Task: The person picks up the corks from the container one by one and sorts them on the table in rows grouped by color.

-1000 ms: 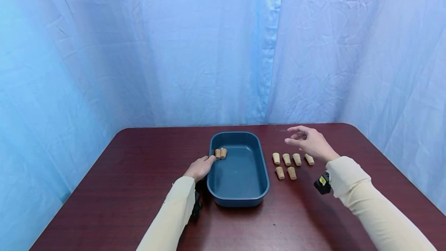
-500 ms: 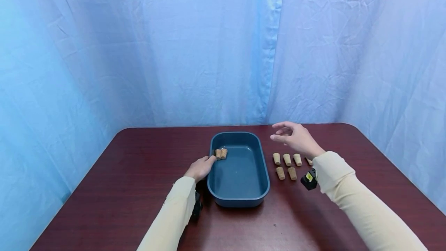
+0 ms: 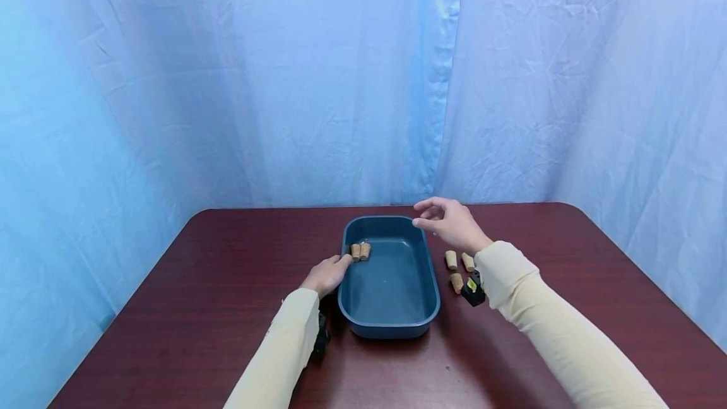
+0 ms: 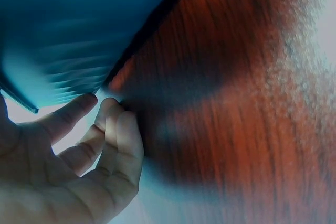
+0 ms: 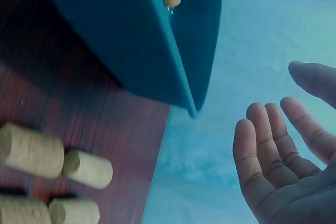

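A dark blue plastic tray (image 3: 386, 283) stands on the table, with two tapered corks (image 3: 360, 252) side by side against its left wall. My left hand (image 3: 328, 274) holds the tray's left rim, thumb at the top edge. In the left wrist view, a fingertip of the left hand (image 4: 79, 166) touches the tray's outer wall (image 4: 68, 40) while the other fingers bend below. Above the tray's far right rim hovers my right hand (image 3: 451, 225), fingers loosely spread and holding nothing. Below the right hand (image 5: 289, 156) in its wrist view lie several corks (image 5: 31, 150).
To the right of the tray, more corks (image 3: 451, 260) lie on the dark red wooden table (image 3: 227, 308); my right forearm (image 3: 545, 308) covers some of them. Pale blue curtains (image 3: 341, 81) hang behind the table and at both sides.
My right hand has moved left, from above the corks to over the tray's right rim, and its sleeve now covers some corks. The left hand and the tray stay put.
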A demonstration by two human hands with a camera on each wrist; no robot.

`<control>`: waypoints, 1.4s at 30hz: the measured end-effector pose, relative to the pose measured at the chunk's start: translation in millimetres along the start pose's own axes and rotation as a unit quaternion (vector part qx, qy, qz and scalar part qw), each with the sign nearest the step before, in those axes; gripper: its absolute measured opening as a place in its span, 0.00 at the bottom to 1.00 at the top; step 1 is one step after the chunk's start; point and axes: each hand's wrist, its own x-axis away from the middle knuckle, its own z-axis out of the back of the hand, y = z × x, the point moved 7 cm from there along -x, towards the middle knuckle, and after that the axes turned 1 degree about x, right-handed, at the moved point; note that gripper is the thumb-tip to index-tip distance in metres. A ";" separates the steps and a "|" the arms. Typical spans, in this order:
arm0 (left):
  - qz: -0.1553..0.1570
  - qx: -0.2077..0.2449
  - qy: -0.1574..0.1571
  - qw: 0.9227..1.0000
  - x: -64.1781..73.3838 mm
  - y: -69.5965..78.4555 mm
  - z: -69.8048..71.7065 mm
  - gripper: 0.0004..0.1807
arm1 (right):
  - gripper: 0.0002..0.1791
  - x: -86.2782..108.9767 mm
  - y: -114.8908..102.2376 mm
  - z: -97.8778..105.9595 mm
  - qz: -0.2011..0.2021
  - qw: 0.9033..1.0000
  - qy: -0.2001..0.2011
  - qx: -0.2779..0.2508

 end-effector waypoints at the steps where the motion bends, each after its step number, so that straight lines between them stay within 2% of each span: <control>1: -0.001 0.000 0.000 1.000 0.1 0.4 -0.2 0.34 | 0.22 -1.9 -1.2 -3.1 -0.001 1.000 0.000 -0.003; 7: -0.007 -0.003 -0.002 1.000 0.4 3.0 -0.9 0.34 | 0.20 -10.7 -7.3 -18.3 -0.006 1.000 -0.004 -0.018; 19: 0.001 -0.002 0.004 1.000 -4.3 2.1 0.7 0.34 | 0.20 -28.5 -18.6 -52.2 -0.027 0.998 -0.020 -0.055; 25: 0.015 -0.003 0.004 1.000 -7.9 -1.7 -1.5 0.33 | 0.20 -31.6 -19.7 -69.8 -0.033 0.997 -0.030 -0.060; 30: 0.018 -0.008 0.007 1.000 -6.8 -2.2 -2.6 0.34 | 0.18 -30.9 -14.4 -82.5 -0.058 0.994 -0.047 -0.079; 42: 0.013 -0.013 0.008 1.000 -1.0 -2.0 -0.8 0.34 | 0.19 -32.7 3.9 -113.5 -0.103 0.993 -0.060 -0.022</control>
